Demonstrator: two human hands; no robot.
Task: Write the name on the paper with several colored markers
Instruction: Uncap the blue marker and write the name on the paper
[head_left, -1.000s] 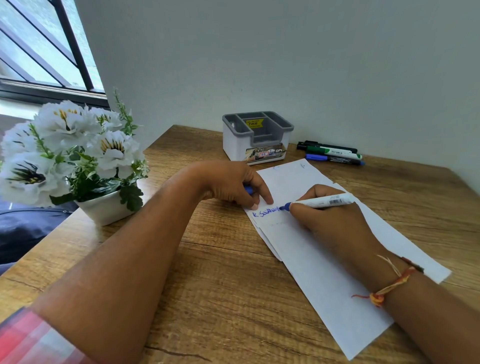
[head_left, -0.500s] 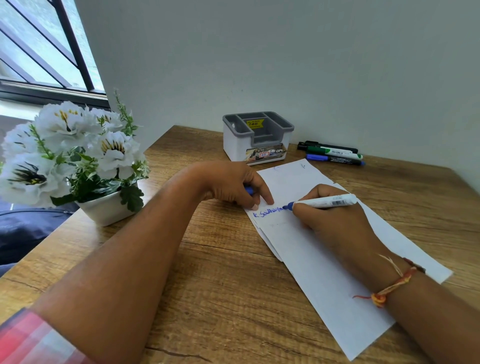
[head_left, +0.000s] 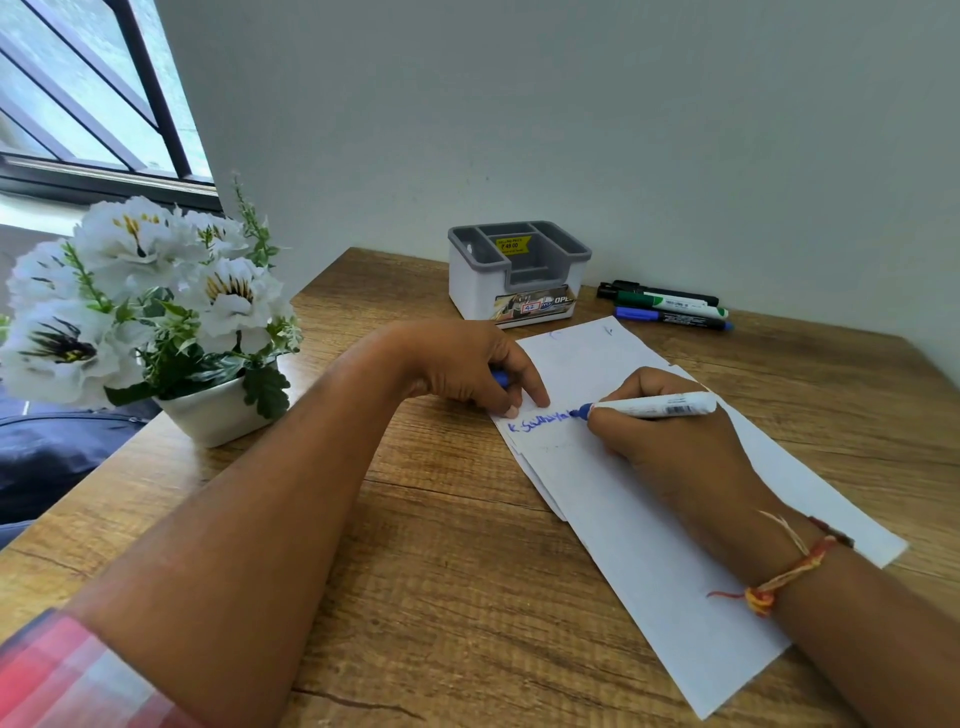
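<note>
Right hand (head_left: 670, 447) is closed around a white-barrelled blue marker (head_left: 655, 406), tip pressed on the white paper sheet (head_left: 649, 545) at the end of blue lettering (head_left: 540, 420). Left hand (head_left: 467, 364) is curled, a blue cap (head_left: 501, 378) tucked inside, fingertips (head_left: 542, 400) pinning the sheet's top left corner to the wooden counter (head_left: 441, 545). Three capped markers (head_left: 670, 310) are laid beyond, beside a grey-white plastic organiser (head_left: 519, 275); a white flower pot (head_left: 218, 410) is set far left.
</note>
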